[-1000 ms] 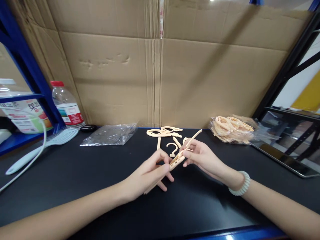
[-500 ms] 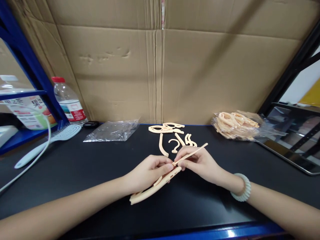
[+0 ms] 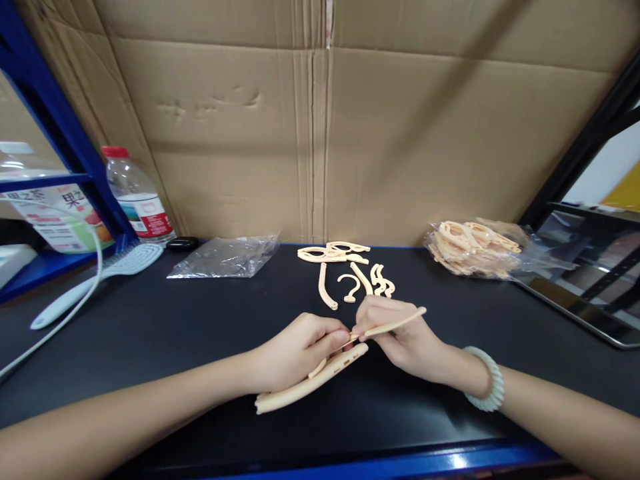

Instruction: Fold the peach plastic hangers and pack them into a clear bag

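My left hand [image 3: 305,350] is closed round a cream, curved plastic arm [image 3: 310,387] with small slots near its upper end. Between thumb and fingers, my right hand [image 3: 400,333] pinches a thin cream strip [image 3: 397,322] that slants up to the right. The fingertips of both hands nearly meet, and small cream parts between them are partly hidden. Beyond the hands lie a curved cream piece [image 3: 327,287], a cream hook [image 3: 351,287], another curved strip [image 3: 361,277] and small wavy pieces [image 3: 383,281]. Behind those rest cream pieces with oval openings [image 3: 333,253].
A clear plastic bag [image 3: 225,257] lies back left, near a light blue brush [image 3: 100,280], a white cable and a red-capped bottle [image 3: 143,207]. Back right are a bag of cream parts [image 3: 473,247] and a tablet-like device [image 3: 580,300]. Cardboard stands behind.
My right hand has turned and shifted slightly right and down. The strip in it has swung to a flatter slant. The slotted arm in my left hand has moved a little.
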### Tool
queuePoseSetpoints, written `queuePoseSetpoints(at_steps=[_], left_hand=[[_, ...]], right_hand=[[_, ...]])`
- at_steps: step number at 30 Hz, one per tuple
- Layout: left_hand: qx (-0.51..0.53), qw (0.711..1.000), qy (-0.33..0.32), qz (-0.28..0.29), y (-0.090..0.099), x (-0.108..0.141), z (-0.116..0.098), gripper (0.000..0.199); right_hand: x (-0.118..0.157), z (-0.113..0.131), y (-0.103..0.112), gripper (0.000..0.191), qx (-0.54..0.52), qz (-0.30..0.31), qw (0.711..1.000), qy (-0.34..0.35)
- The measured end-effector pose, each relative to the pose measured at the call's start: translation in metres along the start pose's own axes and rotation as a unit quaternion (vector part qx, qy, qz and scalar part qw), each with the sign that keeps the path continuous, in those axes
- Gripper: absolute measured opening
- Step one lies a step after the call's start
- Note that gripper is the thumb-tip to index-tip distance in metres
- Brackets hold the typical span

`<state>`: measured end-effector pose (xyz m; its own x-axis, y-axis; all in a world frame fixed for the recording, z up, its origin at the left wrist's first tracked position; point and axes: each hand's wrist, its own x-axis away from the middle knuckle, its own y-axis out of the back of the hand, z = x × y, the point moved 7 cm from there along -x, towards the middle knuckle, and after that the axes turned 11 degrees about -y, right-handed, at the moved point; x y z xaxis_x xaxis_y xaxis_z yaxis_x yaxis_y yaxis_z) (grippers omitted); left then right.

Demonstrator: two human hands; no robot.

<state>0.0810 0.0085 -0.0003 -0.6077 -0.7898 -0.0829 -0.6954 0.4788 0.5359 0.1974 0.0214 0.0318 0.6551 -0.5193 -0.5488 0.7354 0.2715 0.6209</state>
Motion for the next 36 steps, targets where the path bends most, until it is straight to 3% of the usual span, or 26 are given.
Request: queuePoseSetpoints(at_steps=[7, 11, 14, 17, 21, 23, 26, 28, 31, 36], left_hand=[[0.051, 0.999, -0.003, -0.011, -0.001, 0.001, 0.002, 0.041], [0.194, 0.981, 0.014, -0.013, -0.005, -0.002, 0.012, 0.042], [0.299, 0.953, 0.025, -0.048, -0.003, -0.005, 0.018, 0.041], [0.368, 0.925, 0.024, -0.096, 0.005, -0.008, 0.022, 0.028], [0.454, 0.881, 0.028, -0.13, 0.011, -0.01, 0.027, 0.011], [0.49, 0.859, 0.036, -0.145, 0.013, -0.01, 0.029, 0.011], [0.513, 0.837, 0.055, -0.181, 0.016, -0.009, 0.032, 0.012], [0.514, 0.832, 0.066, -0.197, 0.017, -0.008, 0.033, 0.012], [0.513, 0.831, 0.067, -0.205, 0.018, -0.008, 0.031, 0.016], [0.515, 0.826, 0.067, -0.221, 0.019, -0.008, 0.031, 0.026]], right_hand=[[0.003, 0.011, 0.0, 0.027, 0.067, 0.015, 0.994, 0.08], [0.002, 0.022, 0.012, 0.019, 0.045, -0.001, 0.993, 0.111], [-0.008, 0.006, 0.038, 0.012, -0.019, -0.07, 0.997, 0.011], [-0.016, -0.029, 0.064, 0.013, -0.029, -0.108, 0.987, -0.112], [-0.016, -0.084, 0.079, 0.018, -0.038, -0.066, 0.956, -0.285], [-0.012, -0.103, 0.08, 0.034, -0.027, -0.043, 0.936, -0.347], [-0.006, -0.118, 0.079, 0.062, 0.024, -0.027, 0.919, -0.393], [-0.003, -0.124, 0.077, 0.067, 0.073, -0.02, 0.911, -0.406], [0.0, -0.133, 0.077, 0.063, 0.146, 0.002, 0.891, -0.43], [0.002, -0.141, 0.077, 0.04, 0.206, 0.02, 0.876, -0.435]])
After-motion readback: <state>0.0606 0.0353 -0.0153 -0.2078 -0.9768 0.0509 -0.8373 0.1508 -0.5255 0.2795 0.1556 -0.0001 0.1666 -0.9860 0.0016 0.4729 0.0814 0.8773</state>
